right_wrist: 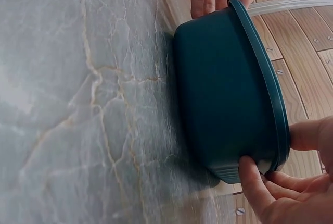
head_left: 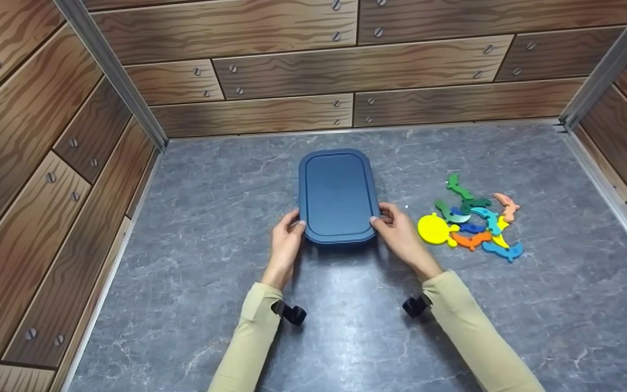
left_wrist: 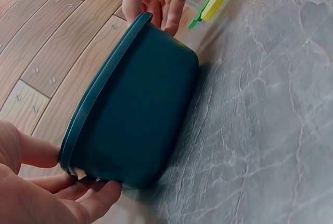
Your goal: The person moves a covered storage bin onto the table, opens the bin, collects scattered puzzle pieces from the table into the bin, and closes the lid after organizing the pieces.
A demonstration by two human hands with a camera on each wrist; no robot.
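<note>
A dark blue lidded box [head_left: 338, 196] stands at the middle of the marbled table; the wrist views show its deep, teal-looking side wall [left_wrist: 135, 99] and overhanging lid rim. My left hand [head_left: 287, 239] grips the near left side, thumb on the lid's edge and fingers beneath the rim. At the near right side my right hand [head_left: 400, 234] holds it the same way, thumb on top, fingers [right_wrist: 255, 182] curled against the wall under the rim. The lid sits on the box, so its inside is hidden.
To the right lies a loose pile of flat coloured pieces, among them a yellow round one [head_left: 434, 229], an orange one [head_left: 471, 240], a green one [head_left: 458, 187] and a blue one [head_left: 504, 251]. Wood-patterned walls [head_left: 292, 76] enclose the table [head_left: 210, 218] at back and sides.
</note>
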